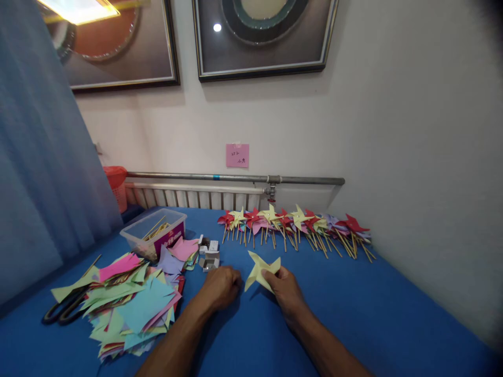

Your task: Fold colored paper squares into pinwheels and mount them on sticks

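My right hand (290, 293) pinches a pale yellow paper pinwheel (257, 273), its thumb pressing near the middle where the points are folded in. No stick shows on this pinwheel. Just left of it, my left hand (223, 287) is closed with its knuckles up, and whatever its fingers hold is hidden. Beyond the left hand stand small open cardboard boxes, the nearer box (210, 262) showing small shiny contents. Cut paper sheets (143, 306) in several colours lie heaped left of my left forearm. Black-handled scissors (70, 306) lie partly under that paper.
A clear plastic tub (133, 234) with wooden sticks (157, 230) stands at the back left. Finished pinwheels (271, 222) on sticks lie in a row along the back of the blue tablecloth (353, 314). A blue curtain (43, 157) hangs at left; pipes (236, 178) run along the wall.
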Demonstrator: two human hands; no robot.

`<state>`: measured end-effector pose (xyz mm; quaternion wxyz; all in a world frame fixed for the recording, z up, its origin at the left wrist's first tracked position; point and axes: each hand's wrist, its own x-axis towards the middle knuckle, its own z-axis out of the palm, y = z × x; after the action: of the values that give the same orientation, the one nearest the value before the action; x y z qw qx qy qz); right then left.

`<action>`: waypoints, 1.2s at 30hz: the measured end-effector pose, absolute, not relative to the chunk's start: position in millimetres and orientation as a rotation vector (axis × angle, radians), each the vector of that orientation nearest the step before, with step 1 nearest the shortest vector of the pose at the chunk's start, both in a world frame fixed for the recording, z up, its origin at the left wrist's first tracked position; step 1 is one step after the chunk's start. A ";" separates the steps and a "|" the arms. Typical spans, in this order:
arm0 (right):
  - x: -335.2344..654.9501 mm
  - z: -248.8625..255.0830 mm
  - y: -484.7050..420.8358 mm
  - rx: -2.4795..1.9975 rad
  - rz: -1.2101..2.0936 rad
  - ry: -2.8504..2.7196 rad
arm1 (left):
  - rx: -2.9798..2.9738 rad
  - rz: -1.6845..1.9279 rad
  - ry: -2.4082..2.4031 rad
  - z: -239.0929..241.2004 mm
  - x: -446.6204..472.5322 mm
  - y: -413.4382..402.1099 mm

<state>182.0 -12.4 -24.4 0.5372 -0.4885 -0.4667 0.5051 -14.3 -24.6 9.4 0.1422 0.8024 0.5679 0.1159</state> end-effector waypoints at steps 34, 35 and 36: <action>164.5 -13.2 -24.9 -1.012 1.192 -1.150 | 1.468 1.295 1.063 1.8 22.5 -25.7; 164.3 -13.3 -25.3 -1.008 1.194 -1.150 | 1.492 1.297 1.066 2.3 22.0 -25.8; 164.2 -13.6 -25.6 -1.006 1.194 -1.153 | 1.518 1.304 1.067 2.7 21.6 -25.9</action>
<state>164.2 -25.6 -13.6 0.5650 -0.4277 -0.4900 0.5077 21.6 -25.9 2.7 0.4231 0.6066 0.4262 0.5210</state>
